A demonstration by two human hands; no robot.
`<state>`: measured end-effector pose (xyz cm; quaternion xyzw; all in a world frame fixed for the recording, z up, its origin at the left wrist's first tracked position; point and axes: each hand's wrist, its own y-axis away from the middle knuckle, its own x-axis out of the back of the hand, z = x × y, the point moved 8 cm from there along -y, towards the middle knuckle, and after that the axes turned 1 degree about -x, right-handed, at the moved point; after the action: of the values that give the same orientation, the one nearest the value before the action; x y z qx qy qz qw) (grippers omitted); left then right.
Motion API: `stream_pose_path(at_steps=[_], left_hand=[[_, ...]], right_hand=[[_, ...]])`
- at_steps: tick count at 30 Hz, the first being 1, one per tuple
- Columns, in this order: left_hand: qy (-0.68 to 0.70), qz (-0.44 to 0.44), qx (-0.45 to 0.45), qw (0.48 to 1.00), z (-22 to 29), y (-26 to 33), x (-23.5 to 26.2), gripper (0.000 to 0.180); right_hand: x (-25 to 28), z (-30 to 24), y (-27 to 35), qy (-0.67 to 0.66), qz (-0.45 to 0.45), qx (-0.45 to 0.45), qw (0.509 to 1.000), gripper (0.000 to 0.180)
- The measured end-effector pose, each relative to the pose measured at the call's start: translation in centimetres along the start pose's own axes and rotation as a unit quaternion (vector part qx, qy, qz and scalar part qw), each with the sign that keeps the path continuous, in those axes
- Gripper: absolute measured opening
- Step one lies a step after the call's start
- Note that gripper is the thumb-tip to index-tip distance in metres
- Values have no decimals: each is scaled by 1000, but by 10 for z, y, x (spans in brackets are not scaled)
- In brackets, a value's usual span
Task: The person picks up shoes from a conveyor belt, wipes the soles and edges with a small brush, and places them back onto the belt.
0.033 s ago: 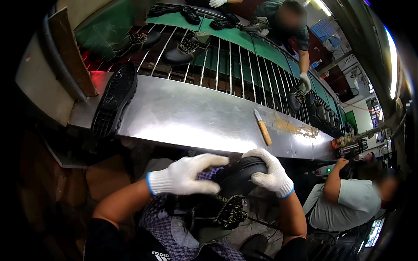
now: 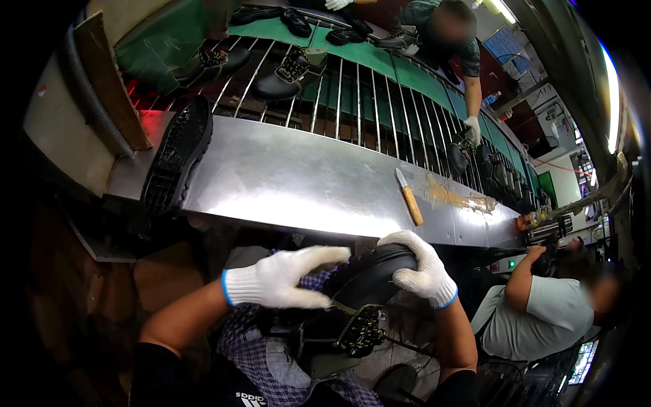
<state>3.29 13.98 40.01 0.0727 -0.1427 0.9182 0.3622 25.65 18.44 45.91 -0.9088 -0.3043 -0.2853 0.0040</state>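
A black lace-up boot (image 2: 359,298) rests in my lap below the metal bench, toe up. My right hand (image 2: 420,268), in a white knit glove, is closed over the boot's toe. My left hand (image 2: 281,278), also gloved, lies flat against the boot's left side with fingers stretched toward the toe. The laces and patterned tongue show under my hands.
A steel bench (image 2: 291,183) runs across in front of me, with a wooden-handled knife (image 2: 409,197), glue smears (image 2: 461,198) and a black shoe sole (image 2: 176,156) on it. Behind it a rail conveyor (image 2: 352,88) carries several shoes. One person works across the conveyor (image 2: 454,34), another sits at right (image 2: 542,305).
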Motion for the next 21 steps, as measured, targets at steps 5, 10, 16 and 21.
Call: stream_pose_path(at_steps=[5,10,16,21], left_hand=[[-89,-92,126,984,-8,28,-24,100],[-95,-15,39,995,-13,56,-28,96],[-41,191,-81,977,6,4,12,71],[25,117,64,991,11,23,-23,78]], right_hand=[[-9,3,-9,-28,5,24,999,83],[-7,-6,-10,-18,24,6,1000,84],[-11,-19,-22,-13,12,46,999,79],[-11,-7,-11,-7,30,-23,999,64]])
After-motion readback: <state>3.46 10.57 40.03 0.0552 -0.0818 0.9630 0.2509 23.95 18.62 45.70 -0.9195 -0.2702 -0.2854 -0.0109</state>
